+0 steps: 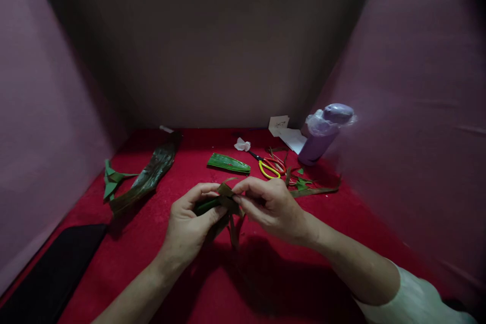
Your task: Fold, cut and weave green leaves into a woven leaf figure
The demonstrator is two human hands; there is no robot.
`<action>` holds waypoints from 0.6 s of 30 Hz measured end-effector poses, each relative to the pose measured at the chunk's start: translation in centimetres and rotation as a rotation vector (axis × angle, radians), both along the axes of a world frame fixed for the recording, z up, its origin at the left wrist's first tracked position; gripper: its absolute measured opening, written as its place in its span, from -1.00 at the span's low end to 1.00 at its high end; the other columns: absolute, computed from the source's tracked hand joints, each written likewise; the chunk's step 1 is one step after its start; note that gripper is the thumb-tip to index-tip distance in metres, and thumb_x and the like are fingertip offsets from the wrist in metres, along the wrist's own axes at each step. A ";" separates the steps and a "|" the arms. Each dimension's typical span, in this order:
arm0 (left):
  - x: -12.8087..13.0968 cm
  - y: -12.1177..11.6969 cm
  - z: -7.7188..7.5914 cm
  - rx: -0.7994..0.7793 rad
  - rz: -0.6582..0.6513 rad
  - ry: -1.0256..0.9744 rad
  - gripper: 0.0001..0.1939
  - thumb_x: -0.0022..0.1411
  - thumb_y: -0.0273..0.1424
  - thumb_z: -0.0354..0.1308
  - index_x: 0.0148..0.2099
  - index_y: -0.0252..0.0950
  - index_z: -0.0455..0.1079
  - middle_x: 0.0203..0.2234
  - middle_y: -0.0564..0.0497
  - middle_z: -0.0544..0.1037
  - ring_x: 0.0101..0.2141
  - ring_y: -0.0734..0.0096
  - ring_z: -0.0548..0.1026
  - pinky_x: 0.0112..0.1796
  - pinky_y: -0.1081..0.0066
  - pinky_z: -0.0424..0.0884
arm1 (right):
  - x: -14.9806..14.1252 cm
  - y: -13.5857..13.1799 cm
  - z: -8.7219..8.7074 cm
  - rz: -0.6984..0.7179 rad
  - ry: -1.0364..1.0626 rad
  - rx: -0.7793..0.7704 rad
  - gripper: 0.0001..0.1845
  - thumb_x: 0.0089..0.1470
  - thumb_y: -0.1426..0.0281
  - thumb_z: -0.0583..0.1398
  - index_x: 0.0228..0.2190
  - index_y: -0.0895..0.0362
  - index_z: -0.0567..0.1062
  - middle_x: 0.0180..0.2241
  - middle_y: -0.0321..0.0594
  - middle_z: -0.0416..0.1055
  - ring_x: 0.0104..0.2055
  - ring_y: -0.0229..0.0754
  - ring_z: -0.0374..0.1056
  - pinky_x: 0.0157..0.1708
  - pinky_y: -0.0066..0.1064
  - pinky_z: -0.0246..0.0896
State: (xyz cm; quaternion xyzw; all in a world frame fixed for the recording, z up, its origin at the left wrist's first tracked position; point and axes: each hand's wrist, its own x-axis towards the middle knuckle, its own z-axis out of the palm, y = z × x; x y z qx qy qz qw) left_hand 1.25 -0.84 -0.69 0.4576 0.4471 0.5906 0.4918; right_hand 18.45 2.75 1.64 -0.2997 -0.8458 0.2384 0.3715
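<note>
My left hand (192, 220) is closed round a folded green leaf bundle (207, 206), thumb on the near side and fingers behind. Brownish-green leaf strips cross at the bundle's right end, and a narrow strip hangs below it. At that end, the thumb and fingertips of my right hand (271, 207) pinch a leaf strip (225, 190). Just beyond my hands lies a flat folded green leaf piece (228, 163). Scissors (270, 166) with one yellow and one red handle loop rest to its right.
A long dark leaf (155, 169) and a folded green leaf shape (113, 178) lie at left, above a black flat object (56, 268). Leaf scraps (302, 183), white paper (293, 139), crumpled tissue (242, 145) and a purple container (318, 144) with clear plastic are at right and back. Walls enclose the red surface.
</note>
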 end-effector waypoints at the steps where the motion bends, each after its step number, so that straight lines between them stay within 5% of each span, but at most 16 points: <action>1: 0.0 0.0 0.0 0.026 0.001 0.011 -0.74 -0.09 -0.48 0.34 -0.26 -0.27 0.49 -0.42 0.06 0.59 -0.39 0.44 0.55 -0.35 0.54 0.49 | 0.0 0.0 0.0 0.021 -0.005 0.013 -0.89 0.11 0.45 0.09 -0.35 0.20 0.42 -0.69 -0.42 0.18 -0.68 -0.43 -0.03 -0.66 -0.57 -0.10; 6: -0.2 -0.1 -0.1 0.292 0.075 0.071 -0.80 -0.03 -0.58 0.28 -0.31 -0.23 0.52 -0.45 0.09 0.60 -0.46 0.49 0.54 -0.44 0.58 0.49 | 0.3 -0.5 0.4 0.084 0.087 0.290 -0.89 0.10 0.48 0.12 -0.28 0.16 0.42 -0.55 -0.30 0.42 -0.60 -0.38 0.20 -0.54 -0.52 0.08; 9: -0.5 -0.2 -0.3 0.522 0.118 0.113 -0.73 -0.01 -0.66 0.24 -0.28 -0.22 0.50 -0.41 0.07 0.60 -0.40 0.42 0.55 -0.40 0.50 0.51 | 0.4 -1.4 0.9 0.029 0.221 0.361 -0.86 0.06 0.52 0.16 -0.28 0.15 0.42 -0.55 -0.30 0.43 -0.61 -0.37 0.17 -0.55 -0.49 0.08; 15: -1.0 -0.2 -0.5 0.813 0.110 0.264 -0.63 -0.01 -0.71 0.22 -0.16 -0.26 0.48 -0.31 -0.02 0.59 -0.28 0.27 0.54 -0.28 0.31 0.51 | 0.1 -2.8 1.7 0.046 0.235 -0.290 -0.89 0.13 0.40 0.11 -0.36 0.19 0.39 -0.63 -0.35 0.25 -0.63 -0.38 0.11 -0.63 -0.51 0.01; 18: -1.3 -0.4 -0.6 0.863 0.116 0.348 -0.70 0.10 -0.61 0.16 -0.11 -0.24 0.46 -0.25 -0.06 0.58 -0.25 0.25 0.55 -0.31 0.30 0.53 | -0.1 -2.9 2.0 0.071 0.273 -0.489 -0.83 0.11 0.30 0.14 -0.36 0.18 0.37 -0.61 -0.37 0.24 -0.61 -0.38 0.11 -0.63 -0.51 0.01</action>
